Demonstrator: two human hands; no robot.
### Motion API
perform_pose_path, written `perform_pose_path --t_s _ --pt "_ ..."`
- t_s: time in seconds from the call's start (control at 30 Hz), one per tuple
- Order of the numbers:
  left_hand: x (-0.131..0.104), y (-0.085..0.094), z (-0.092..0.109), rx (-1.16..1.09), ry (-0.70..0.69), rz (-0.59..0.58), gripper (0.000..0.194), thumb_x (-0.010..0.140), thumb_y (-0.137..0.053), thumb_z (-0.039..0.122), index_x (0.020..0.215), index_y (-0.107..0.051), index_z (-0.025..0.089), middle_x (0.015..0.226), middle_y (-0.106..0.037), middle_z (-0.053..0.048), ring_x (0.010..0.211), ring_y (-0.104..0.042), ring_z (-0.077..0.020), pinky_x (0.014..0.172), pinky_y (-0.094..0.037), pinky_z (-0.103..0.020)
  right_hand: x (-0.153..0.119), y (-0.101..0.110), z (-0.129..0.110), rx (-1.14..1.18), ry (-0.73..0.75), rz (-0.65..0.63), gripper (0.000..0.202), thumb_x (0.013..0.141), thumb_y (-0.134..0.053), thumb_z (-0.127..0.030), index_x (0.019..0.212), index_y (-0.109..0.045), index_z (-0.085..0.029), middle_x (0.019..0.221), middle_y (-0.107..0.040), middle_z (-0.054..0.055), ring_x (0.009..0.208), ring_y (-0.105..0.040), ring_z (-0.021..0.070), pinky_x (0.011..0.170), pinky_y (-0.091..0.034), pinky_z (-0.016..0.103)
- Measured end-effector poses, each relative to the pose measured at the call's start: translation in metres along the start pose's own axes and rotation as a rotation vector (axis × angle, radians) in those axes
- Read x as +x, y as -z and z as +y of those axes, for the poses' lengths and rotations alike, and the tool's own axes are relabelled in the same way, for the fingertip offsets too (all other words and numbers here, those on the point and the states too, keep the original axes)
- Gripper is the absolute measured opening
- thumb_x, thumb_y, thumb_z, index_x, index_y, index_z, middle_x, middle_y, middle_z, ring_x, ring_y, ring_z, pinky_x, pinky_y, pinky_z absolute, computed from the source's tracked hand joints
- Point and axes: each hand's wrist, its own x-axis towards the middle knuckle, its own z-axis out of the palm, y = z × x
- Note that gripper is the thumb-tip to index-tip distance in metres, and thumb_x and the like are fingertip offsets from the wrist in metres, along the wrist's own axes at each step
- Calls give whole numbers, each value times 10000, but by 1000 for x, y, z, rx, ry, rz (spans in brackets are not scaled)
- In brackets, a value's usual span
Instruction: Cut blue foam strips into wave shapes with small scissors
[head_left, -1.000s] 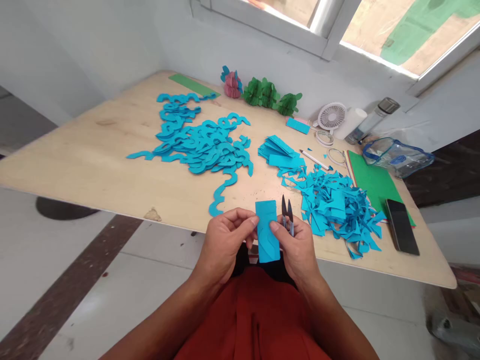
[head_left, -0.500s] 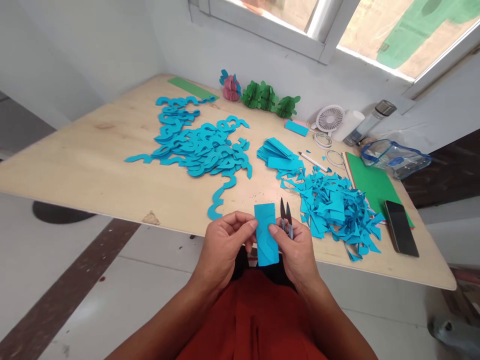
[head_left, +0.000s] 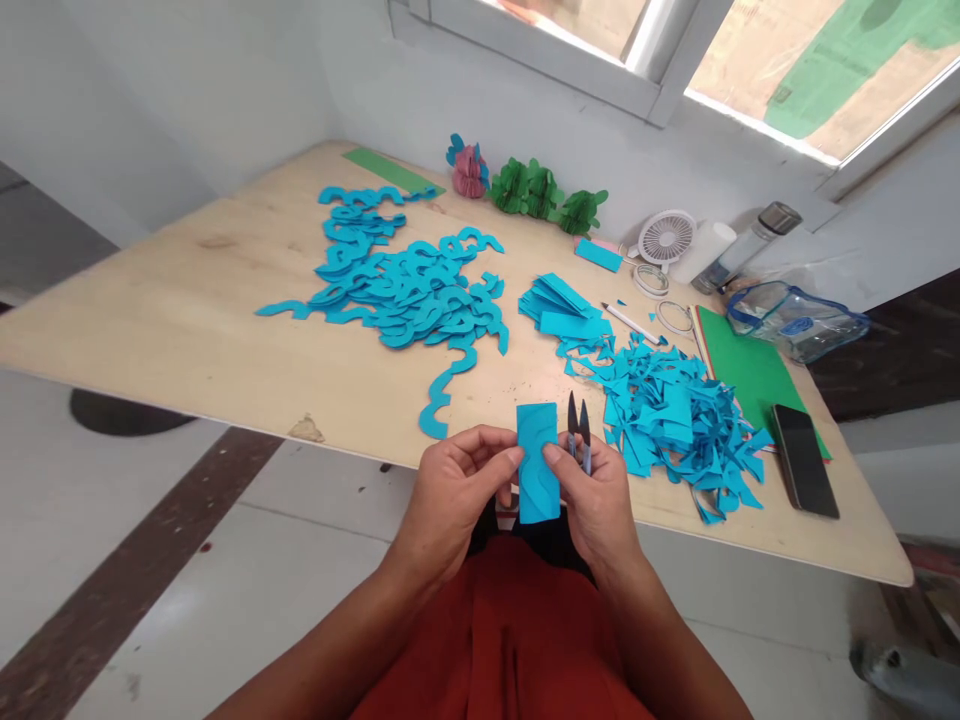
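A blue paper rectangle [head_left: 538, 480] with curved lines on it is held upright between both hands near the table's front edge. My left hand [head_left: 465, 485] pinches its left edge between thumb and fingers. On the right edge rests the thumb of my right hand [head_left: 596, 495], which also holds small dark-bladed scissors [head_left: 579, 435], blades pointing up and slightly apart. Wavy blue cutouts [head_left: 412, 290] lie heaped at the left, one strip trailing down towards my left hand. Blue scraps [head_left: 675, 420] are piled to the right, below a stack of blue rectangles [head_left: 562, 305].
On the wooden table [head_left: 150, 330], a phone [head_left: 804, 460] lies on green sheets [head_left: 750, 370] at the right. Behind are a pencil [head_left: 630, 324], tape rolls [head_left: 651, 281], a small fan [head_left: 666, 238], a bottle [head_left: 750, 245], a clear pouch [head_left: 799, 320] and green paper ornaments [head_left: 525, 188].
The view has shifted slightly, so the table's contents appear a little further right. The paper looks a bit more upright, with both hands keeping their hold.
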Motion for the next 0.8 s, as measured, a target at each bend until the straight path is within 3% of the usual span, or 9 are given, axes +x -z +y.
perform_pose_path --t_s 0.47,0.8 --pt "2 0 -1 8 -9 -57 150 717 -711 285 654 -644 166 469 -527 46 454 -444 -93 476 -386 -214 0 0 -1 -50 11 14 255 706 -764 -336 632 -580 -176 519 -455 -64 446 -357 77 398 -311 200" --pt "3 -2 3 -2 14 -28 139 692 -723 272 641 -638 175 492 -525 47 463 -448 -98 481 -385 -219 0 -1 0 -78 -5 27 245 698 -760 -324 618 -580 -178 517 -448 -60 454 -345 81 404 -294 206"
